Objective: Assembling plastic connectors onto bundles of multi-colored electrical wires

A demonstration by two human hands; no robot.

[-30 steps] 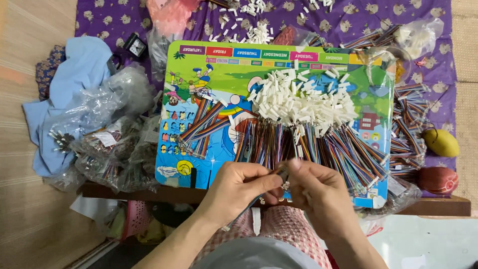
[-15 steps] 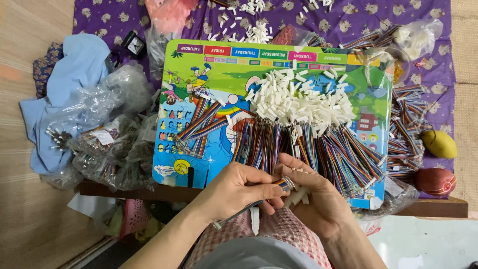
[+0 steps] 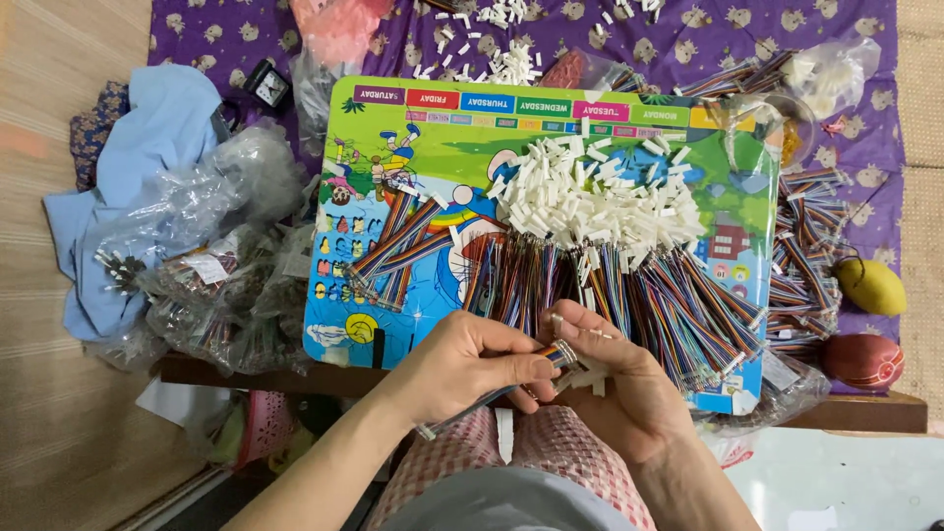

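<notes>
Left hand (image 3: 472,366): closed around a ribbon cable (image 3: 492,396), thumb and fingers pinching its upper end.
Right hand (image 3: 615,388): curled, fingertips meeting the left at the cable's end, gripping a white connector (image 3: 587,375).
Cable: held low over the lap, just before the board's near edge.
Board (image 3: 452,147): colourful, carrying a heap of white connectors (image 3: 590,192) above a row of cables (image 3: 629,285).
Left side: clear bags (image 3: 211,246), blue cloth (image 3: 147,138).

A picture board (image 3: 433,147) lies on a low desk (image 3: 855,413), carrying a heap of connectors (image 3: 590,192) with ribbon cables (image 3: 678,305) fanned just before it. Bagged parts (image 3: 211,256) sit left of the board; two fruits (image 3: 865,324) lie right. Both hands (image 3: 551,379) meet at the board's near edge.
</notes>
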